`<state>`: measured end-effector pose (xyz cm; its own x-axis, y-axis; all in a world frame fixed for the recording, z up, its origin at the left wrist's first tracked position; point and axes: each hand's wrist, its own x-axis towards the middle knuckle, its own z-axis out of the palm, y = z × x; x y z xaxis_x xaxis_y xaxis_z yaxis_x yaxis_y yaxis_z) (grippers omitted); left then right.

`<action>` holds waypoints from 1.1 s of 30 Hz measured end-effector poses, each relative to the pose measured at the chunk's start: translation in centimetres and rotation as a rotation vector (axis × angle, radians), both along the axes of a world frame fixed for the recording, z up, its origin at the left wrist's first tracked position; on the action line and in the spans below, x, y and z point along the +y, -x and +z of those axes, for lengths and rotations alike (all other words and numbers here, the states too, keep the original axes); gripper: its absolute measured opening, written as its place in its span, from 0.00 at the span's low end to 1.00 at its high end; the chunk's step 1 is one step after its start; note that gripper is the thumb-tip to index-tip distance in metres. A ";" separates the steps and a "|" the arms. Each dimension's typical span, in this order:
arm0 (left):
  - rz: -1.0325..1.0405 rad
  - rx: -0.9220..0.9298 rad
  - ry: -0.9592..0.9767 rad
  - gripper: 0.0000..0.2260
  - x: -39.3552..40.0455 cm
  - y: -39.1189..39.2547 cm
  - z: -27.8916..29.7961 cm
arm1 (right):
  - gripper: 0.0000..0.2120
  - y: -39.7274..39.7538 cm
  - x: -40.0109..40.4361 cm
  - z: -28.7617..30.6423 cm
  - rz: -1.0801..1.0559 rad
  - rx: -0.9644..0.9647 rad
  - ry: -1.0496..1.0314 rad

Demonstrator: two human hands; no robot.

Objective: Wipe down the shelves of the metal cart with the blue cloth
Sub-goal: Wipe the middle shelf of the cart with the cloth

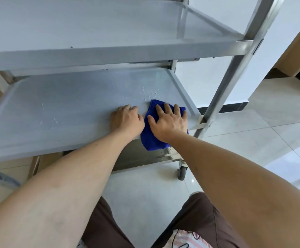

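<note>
Your right hand [167, 120] presses flat, fingers spread, on the soft, limp blue cloth [152, 138]; push toward the droplets [148, 94] at twelve o'clock. Your left hand [126, 119] rests curled, empty, on the middle shelf [56, 111].

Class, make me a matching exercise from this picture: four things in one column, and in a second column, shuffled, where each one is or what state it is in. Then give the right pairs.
Column one:
1. blue cloth
2. left hand
3. water droplets
4. caster wheel

Column two:
A. on the floor tiles under the cart's corner
B. pressed flat under the right hand
C. scattered on the shelf beyond the cloth
D. resting on the bare shelf, left of the cloth

Pairs: 1-B, 2-D, 3-C, 4-A
</note>
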<state>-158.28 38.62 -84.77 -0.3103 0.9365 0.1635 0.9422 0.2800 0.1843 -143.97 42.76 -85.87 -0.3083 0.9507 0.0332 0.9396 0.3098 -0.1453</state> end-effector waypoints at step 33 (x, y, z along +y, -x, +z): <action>0.053 0.121 -0.074 0.12 1.8 -1.6 -1.1 | 0.29 0.8 6.8 0.5 0.158 -0.056 0.146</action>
